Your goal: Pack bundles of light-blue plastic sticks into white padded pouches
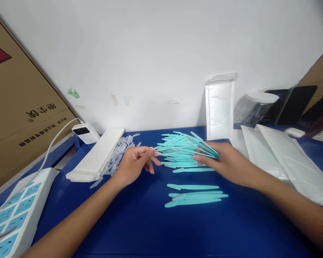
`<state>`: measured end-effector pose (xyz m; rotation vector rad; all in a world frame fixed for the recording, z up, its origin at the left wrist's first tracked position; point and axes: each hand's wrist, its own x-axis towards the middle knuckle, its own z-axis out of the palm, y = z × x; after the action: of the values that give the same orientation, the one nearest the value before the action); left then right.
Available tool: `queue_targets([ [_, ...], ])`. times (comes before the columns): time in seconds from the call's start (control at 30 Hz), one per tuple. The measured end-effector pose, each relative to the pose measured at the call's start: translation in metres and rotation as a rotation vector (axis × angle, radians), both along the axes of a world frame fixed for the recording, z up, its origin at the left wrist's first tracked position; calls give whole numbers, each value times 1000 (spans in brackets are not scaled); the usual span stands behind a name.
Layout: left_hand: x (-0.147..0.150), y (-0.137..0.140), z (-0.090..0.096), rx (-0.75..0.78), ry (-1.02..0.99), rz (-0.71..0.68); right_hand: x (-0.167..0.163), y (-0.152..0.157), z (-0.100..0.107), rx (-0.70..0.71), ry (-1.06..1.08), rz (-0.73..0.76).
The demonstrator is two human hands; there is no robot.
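My right hand is closed around several turquoise eyebrow razors, which fan out to the left from its fingers. Thumb and forefinger of my left hand pinch a small clear plastic cap beside the razor tips. Between and behind the hands lies a heap of matching turquoise razors, partly hidden by the right hand's bunch. Nearer to me, several more razors lie roughly parallel on the blue table. A pile of translucent caps spreads just behind my left hand.
White padded envelopes lie left of the caps; others lie at right. One envelope leans on the wall. A power strip, a white device with a cable, a cardboard box and a lidded jar stand around.
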<state>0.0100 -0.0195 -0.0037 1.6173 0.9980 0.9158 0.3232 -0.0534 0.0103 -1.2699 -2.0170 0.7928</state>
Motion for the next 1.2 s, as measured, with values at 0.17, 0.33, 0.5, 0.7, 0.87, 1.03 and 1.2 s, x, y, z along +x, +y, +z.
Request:
queue_targets([
  [0.17, 0, -1, -1, -8, -7, 0, 0, -1, -1, -18, 14, 1],
  [0.33, 1, -2, -2, -23, 8, -4, -2, -3, -1, -39, -11, 3],
  [0.5, 5, -6, -3, -28, 18, -8, -8, -5, -2, -22, -13, 3],
  [0.7, 11, -10, -8, -1, 32, -14, -20, -10, -6, -28, 73, 8],
  [0.87, 13, -12, -8, -16, 6, -15, -25, -12, -13, -25, 80, 13],
  [1.03, 19, -23, -6, -14, 83, -108, -31, -17, -13, -3, -66, 114],
  [1.2, 26, -34, -5, 40, 115, -185, -36, -26, -8, 51, -217, 185],
])
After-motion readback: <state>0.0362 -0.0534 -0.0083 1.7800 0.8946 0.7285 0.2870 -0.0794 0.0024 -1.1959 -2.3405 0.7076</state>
